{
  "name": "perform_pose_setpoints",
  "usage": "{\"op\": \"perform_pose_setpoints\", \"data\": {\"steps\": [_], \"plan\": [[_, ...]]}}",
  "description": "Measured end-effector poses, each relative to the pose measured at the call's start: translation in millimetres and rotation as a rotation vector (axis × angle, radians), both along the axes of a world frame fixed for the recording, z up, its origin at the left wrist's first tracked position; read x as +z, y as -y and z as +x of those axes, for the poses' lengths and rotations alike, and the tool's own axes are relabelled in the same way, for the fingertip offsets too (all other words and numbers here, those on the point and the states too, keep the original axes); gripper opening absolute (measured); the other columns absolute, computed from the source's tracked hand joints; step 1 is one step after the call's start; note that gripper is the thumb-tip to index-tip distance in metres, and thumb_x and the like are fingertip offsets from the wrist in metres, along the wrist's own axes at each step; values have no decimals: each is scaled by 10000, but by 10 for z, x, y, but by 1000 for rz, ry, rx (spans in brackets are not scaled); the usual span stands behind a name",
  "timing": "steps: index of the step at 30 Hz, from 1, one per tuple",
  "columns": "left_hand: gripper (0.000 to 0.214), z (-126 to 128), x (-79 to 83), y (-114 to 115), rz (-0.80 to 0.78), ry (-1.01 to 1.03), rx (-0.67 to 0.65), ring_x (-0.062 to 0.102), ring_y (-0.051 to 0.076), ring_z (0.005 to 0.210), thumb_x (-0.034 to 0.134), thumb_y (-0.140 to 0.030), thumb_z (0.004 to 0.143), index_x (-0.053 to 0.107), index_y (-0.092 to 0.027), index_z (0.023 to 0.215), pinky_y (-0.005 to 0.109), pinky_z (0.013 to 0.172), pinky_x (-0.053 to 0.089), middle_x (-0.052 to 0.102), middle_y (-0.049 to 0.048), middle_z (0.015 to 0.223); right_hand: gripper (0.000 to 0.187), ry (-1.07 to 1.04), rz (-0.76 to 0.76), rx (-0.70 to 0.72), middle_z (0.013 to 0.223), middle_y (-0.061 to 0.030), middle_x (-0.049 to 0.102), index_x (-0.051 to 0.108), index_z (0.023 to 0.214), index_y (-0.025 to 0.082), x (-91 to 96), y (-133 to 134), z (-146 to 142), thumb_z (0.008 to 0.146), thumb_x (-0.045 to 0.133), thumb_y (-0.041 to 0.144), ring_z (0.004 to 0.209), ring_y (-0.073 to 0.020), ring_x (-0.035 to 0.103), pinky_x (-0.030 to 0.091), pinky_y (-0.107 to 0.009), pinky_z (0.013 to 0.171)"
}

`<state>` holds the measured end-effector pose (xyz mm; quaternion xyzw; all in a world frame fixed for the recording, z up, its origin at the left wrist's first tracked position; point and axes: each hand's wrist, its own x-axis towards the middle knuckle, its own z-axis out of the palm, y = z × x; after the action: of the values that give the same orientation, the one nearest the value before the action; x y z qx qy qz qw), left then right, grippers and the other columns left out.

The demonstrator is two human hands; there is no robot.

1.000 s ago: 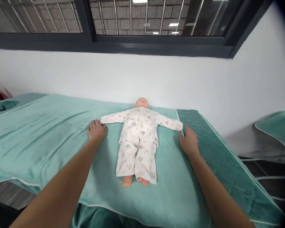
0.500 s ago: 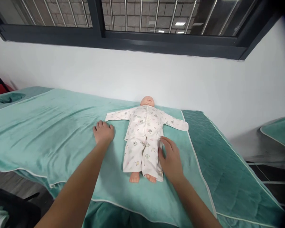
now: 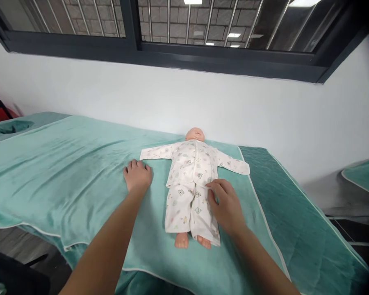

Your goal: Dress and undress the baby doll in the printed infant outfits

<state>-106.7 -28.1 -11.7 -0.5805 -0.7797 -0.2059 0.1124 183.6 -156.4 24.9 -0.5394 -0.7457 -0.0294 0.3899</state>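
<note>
A baby doll (image 3: 195, 134) lies on its back in white printed pyjamas, arms spread wide and bare feet toward me. My left hand (image 3: 137, 175) rests palm down on the light green blanket (image 3: 89, 172), just below the doll's sleeve on the left, with its fingers spread. On the other side, my right hand (image 3: 226, 205) is at the doll's waist. Its fingertips and thumb close on the lower edge of the pyjama top (image 3: 187, 162), beside the pyjama trousers (image 3: 180, 209). The fingers partly hide that corner of the hem.
Under the blanket is a bed with a darker green quilted cover (image 3: 283, 196), showing at the right. A white wall (image 3: 160, 102) and a dark-framed, barred window (image 3: 221, 61) stand behind it. The bed has a round face hole (image 3: 12, 127) at far left.
My right thumb and fingertips have come closer together at the hem of the pyjama top. My left hand stays flat on the blanket. The whole view has shifted slightly.
</note>
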Motion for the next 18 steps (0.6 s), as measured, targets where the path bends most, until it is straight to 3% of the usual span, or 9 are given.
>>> {"op": "perform_pose_setpoints", "data": {"steps": [4, 8, 14, 18], "plan": [[482, -2, -2, 10, 9, 10, -7, 387, 334, 1370, 327, -335, 931, 594, -74, 1237, 506, 1131, 250, 489, 216, 1444, 229, 48, -5, 7, 1138, -76, 621, 583, 1122, 238, 83, -78, -174, 913, 516, 173, 1067, -261, 553, 430, -427, 899], [489, -9, 6, 19, 4, 15, -13, 391, 340, 1366, 329, -337, 930, 599, -64, 1231, 513, 1130, 252, 488, 227, 1441, 261, 223, -16, 26, 1114, -68, 636, 596, 1140, 244, 158, -264, -346, 913, 516, 144, 1046, -266, 544, 396, -431, 878], [482, -4, 4, 17, -7, 6, 8, 389, 320, 1372, 317, -333, 931, 599, -90, 1238, 495, 1131, 261, 499, 196, 1444, 160, 306, 52, 16, 1009, -48, 639, 620, 898, 205, 226, -335, -376, 893, 507, 92, 964, -226, 525, 374, -392, 857], [460, 1, -9, 10, 11, -27, 20, 405, 315, 1356, 329, -328, 927, 616, -96, 1202, 482, 1127, 271, 514, 190, 1431, 129, 292, 62, 8, 997, -46, 619, 600, 863, 200, 230, -252, -352, 882, 523, 99, 939, -218, 511, 374, -388, 866]]}}
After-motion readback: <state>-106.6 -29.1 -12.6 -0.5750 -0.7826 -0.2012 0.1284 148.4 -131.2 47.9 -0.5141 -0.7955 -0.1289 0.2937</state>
